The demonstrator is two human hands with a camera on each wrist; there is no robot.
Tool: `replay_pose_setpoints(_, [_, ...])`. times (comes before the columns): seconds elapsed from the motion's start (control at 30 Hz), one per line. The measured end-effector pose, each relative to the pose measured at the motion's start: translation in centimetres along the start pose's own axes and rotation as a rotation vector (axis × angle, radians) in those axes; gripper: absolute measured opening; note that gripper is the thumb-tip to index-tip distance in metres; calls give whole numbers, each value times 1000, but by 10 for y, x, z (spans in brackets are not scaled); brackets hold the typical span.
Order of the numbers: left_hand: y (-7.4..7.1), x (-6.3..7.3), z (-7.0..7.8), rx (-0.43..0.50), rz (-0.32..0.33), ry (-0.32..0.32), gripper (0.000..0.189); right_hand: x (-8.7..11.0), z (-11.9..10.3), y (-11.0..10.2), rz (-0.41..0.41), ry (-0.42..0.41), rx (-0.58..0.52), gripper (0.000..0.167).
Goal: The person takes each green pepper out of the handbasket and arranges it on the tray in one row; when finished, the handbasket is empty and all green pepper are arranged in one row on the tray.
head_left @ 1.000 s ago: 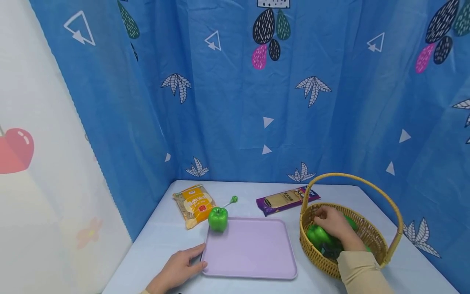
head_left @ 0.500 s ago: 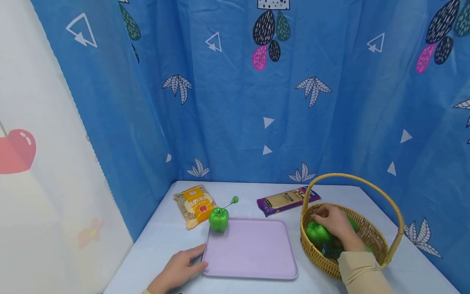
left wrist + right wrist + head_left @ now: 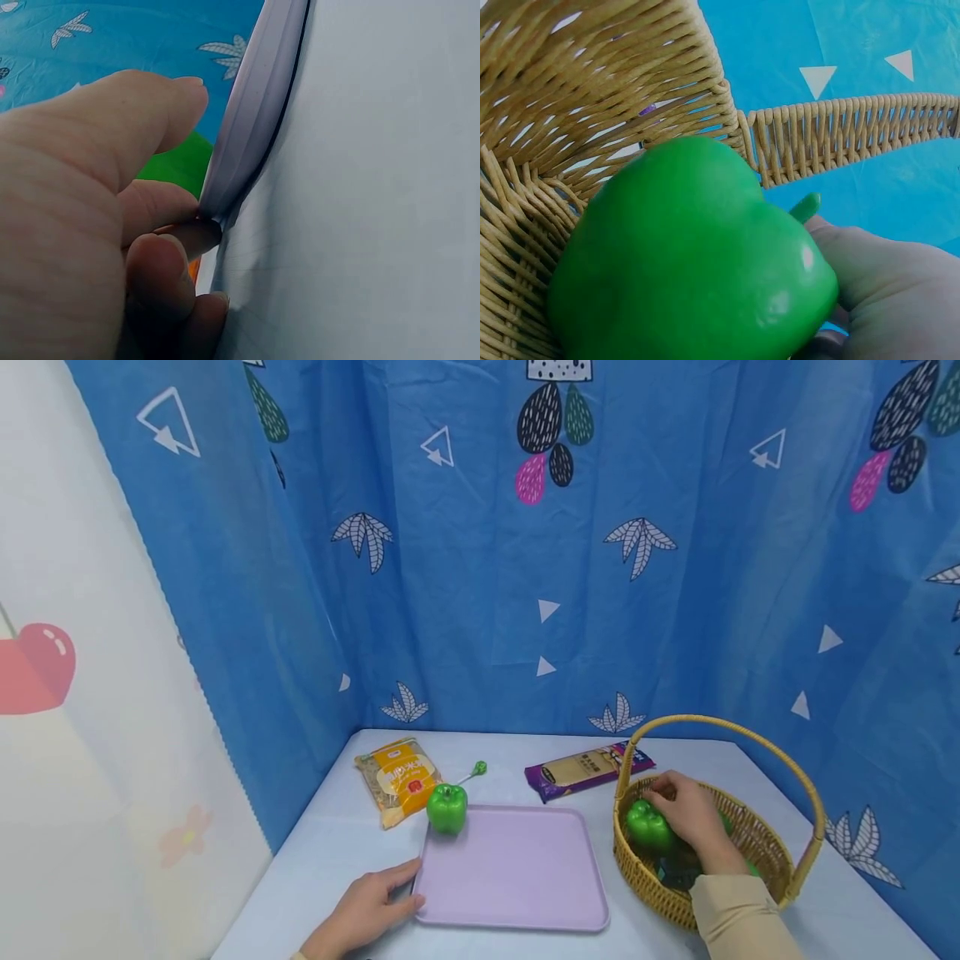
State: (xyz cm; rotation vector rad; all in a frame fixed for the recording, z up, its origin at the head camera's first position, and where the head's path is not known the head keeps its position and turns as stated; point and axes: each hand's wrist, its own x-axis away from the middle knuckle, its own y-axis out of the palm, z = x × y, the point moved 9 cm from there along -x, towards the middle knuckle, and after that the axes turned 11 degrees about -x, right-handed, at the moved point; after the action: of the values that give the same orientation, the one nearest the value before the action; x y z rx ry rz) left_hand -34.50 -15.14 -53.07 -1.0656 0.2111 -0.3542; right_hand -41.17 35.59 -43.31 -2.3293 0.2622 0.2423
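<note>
In the head view my left hand (image 3: 367, 902) lies at the left edge of a flat lilac tray (image 3: 517, 877), thumb and forefinger touching the rim. Up close in the left wrist view, fingertips meet the tray's side (image 3: 259, 105) while the thumb stands apart from it. My right hand (image 3: 692, 814) reaches into a wicker basket (image 3: 637, 881) and grips a glossy green bell pepper (image 3: 648, 827). That pepper (image 3: 682, 255) fills much of the right wrist view, the thumb beside its stem; the other fingers are mostly hidden. Another green bell pepper (image 3: 447, 810) stands on the tray's back left corner.
The basket's tall arched handle (image 3: 720, 718) rises over the right forearm. More green things and a dark object (image 3: 677, 872) lie inside it. Behind the tray are an orange-and-clear food packet (image 3: 401, 777), a green lollipop-like stick (image 3: 478, 768) and a purple packet (image 3: 585, 768).
The pepper under my right hand has shifted slightly up and toward the basket's back, uncovering more of the dark object. My left hand and the tray stay put.
</note>
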Motion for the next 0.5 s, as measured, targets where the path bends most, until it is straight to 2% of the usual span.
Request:
replay_pose_setpoints(0.13, [1, 0, 0, 4, 3, 4, 72, 1, -4, 2, -29, -36, 12, 22])
replay_pose_setpoints(0.23, [3, -1, 3, 8, 4, 20, 71, 4, -5, 0, -39, -52, 35, 27])
replay_pose_setpoints(0.5, [3, 0, 0, 13, 0, 1, 69, 2, -3, 12, -143, -57, 93, 71])
